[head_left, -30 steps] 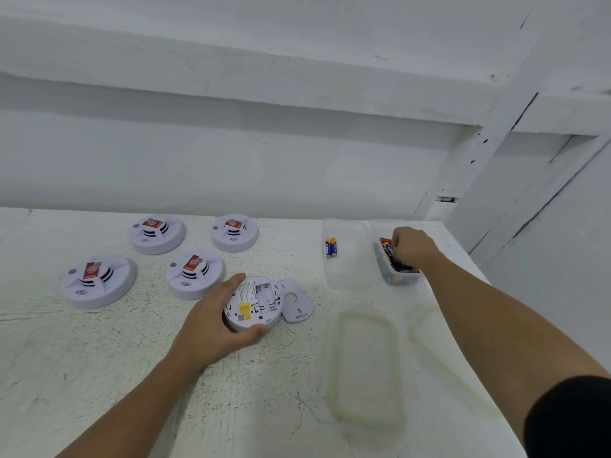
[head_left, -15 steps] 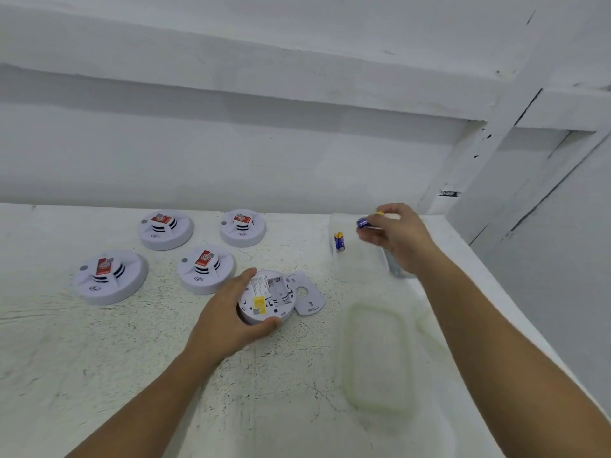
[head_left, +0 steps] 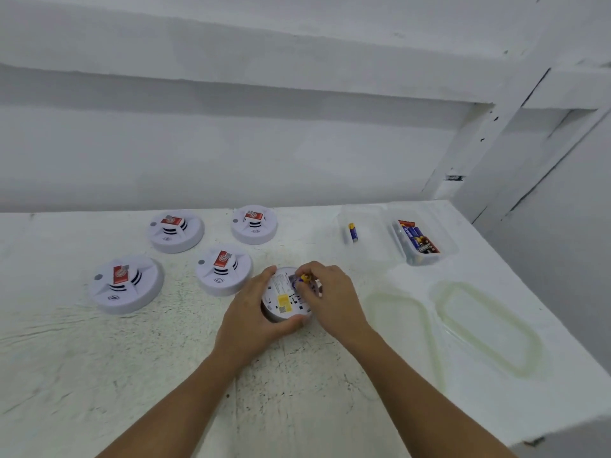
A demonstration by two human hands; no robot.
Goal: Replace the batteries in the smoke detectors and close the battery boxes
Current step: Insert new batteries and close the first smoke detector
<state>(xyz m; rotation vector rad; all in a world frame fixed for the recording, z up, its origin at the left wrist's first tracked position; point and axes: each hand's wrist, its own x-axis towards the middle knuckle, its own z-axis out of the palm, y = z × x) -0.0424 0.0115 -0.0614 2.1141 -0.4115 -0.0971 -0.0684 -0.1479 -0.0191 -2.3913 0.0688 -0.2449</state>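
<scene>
White plastic, round and turned on its face, the smoke detector (head_left: 284, 304) lies on the white scratched tabletop (head_left: 148, 358), near the middle. The left hand (head_left: 253, 314) curls round its rim, a steady grip. The right hand (head_left: 332, 292) pinches a small blue and yellow battery (head_left: 303, 278) over the detector's upturned back. The battery looks light, stiff and smooth, so it may slip; I would hold it at the middle.
</scene>
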